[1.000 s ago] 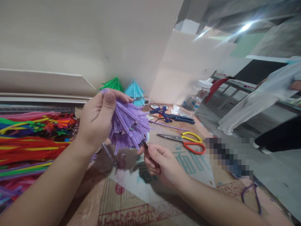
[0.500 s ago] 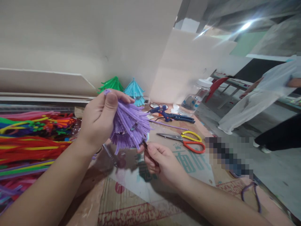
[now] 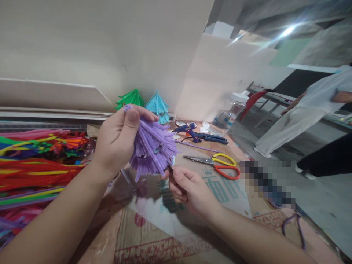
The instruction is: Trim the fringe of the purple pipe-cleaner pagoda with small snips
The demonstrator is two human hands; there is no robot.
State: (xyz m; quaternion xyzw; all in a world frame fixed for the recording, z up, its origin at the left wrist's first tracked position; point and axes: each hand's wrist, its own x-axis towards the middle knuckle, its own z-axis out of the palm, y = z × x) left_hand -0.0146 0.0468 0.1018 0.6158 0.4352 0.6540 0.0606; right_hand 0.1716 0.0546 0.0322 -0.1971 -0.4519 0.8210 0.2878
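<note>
My left hand (image 3: 117,141) is closed round the top of a purple pipe-cleaner tuft (image 3: 154,148) shaped like a small tiered tree, and holds it up over the cardboard-covered table (image 3: 154,234). Just below and right of it, my right hand (image 3: 188,189) is closed on a small dark tool (image 3: 171,171). The tool's tip touches the tuft's lower fringe. I cannot make out what kind of tool it is.
Piles of coloured pipe cleaners (image 3: 35,165) lie at the left. Green (image 3: 131,98) and blue (image 3: 157,106) pipe-cleaner trees stand by the wall. A blue glue gun (image 3: 192,132), scissors with yellow and red handles (image 3: 217,167) and a clear jar (image 3: 229,112) lie beyond. A person (image 3: 305,110) stands at the right.
Both hands and the purple tuft have barely shifted. The person at the right has moved a little.
</note>
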